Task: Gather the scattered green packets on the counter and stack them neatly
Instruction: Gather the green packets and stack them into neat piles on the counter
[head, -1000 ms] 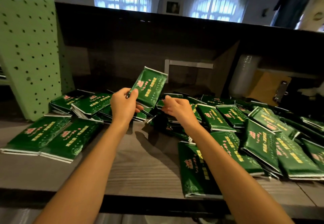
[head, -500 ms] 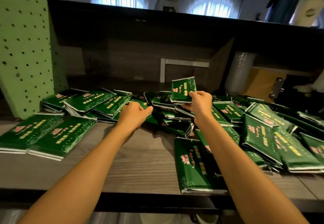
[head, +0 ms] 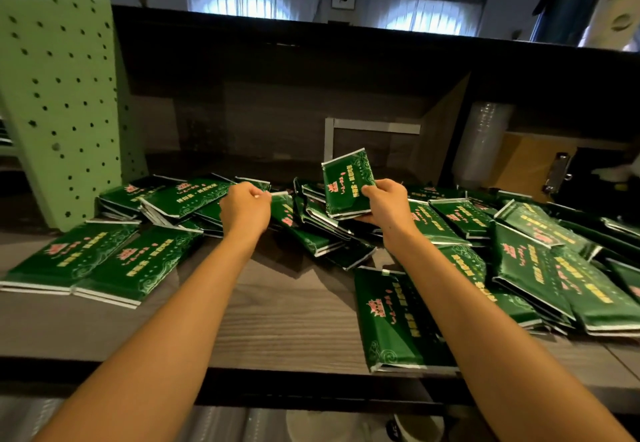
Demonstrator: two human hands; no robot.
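Note:
Several green packets with pink and yellow print lie scattered over the wooden counter [head: 277, 320]. My right hand [head: 388, 206] grips a small bunch of packets [head: 348, 185] and holds it upright above the middle heap [head: 318, 227]. My left hand [head: 244, 208] pinches the white end of a packet [head: 282, 206] that lies in that heap. Two packets [head: 100, 261] lie side by side at the left. A loose pile [head: 540, 261] covers the right side, and one packet [head: 391, 320] lies near the front edge.
A green perforated panel [head: 59, 88] stands at the left behind an overlapping pile of packets [head: 180, 196]. A dark shelf wall [head: 277, 123] closes the back. A stack of clear cups [head: 485, 144] and a brown clipboard [head: 533, 164] stand at the back right.
My right hand has raised its packets and turned them upright. My left hand has moved from lying on the heap to pinching a packet's end. The camera has tilted slightly.

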